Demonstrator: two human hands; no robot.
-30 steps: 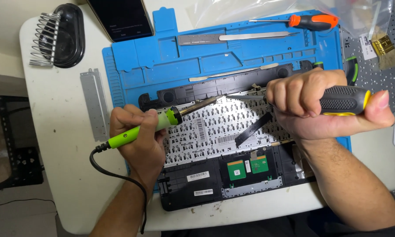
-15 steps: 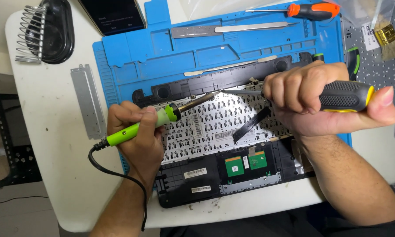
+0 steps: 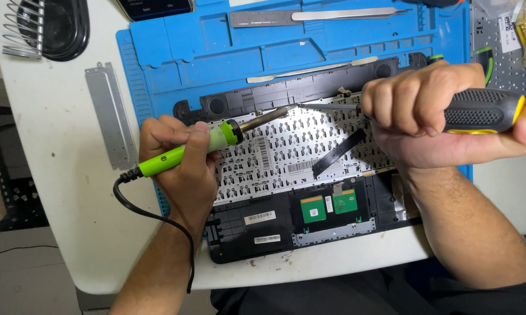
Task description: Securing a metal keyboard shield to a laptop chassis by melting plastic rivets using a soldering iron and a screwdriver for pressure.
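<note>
Blue mat (image 3: 216, 52) on white table (image 3: 58, 192)

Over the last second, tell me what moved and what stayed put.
Nothing was picked up or let go. The left hand keeps the green soldering iron and the right hand the black-and-yellow screwdriver; both tips stay at the keyboard's top edge. Only the view slid down the blue mat.

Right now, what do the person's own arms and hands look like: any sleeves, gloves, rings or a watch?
Both are bare. The left hand and right hand wear no gloves, and no rings show on the visible fingers. Neither wrist carries a watch or band, and both forearms are uncovered as far as the picture's edge, with no sleeve in view.
</note>
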